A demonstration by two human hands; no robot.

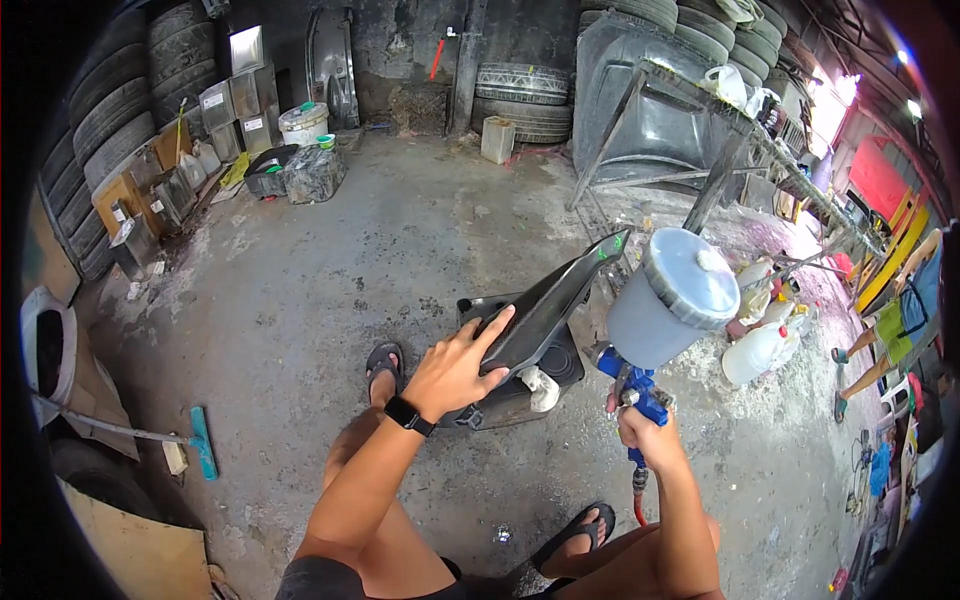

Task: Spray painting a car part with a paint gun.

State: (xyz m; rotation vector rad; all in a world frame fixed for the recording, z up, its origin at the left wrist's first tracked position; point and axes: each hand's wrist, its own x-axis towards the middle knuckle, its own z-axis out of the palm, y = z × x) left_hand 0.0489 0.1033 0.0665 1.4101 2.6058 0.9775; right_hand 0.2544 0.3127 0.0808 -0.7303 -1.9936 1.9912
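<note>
My left hand [450,368], with a dark watch on its wrist, holds the lower end of a long black curved panel [548,300]. Its fingers lie along the left edge and the thumb on the near end. The panel slants up to a narrow far tip with green marks. Under it is a black stand [565,362], partly covered, with a crumpled white cloth [541,390] at its near side. My right hand [650,432] is wrapped round the handle of a blue spray gun [632,385]. A large translucent cup [660,310] with a lid tops the gun, to the right of the panel. A red hose [640,510] hangs below.
White plastic jugs [755,352] stand on the right. A rough trestle [715,180] and a large dark panel [650,115] are beyond. Tins, a white bucket [303,124] and stacked tyres [110,120] line the back left. A teal squeegee [203,443] lies left. Another person [895,325] is far right.
</note>
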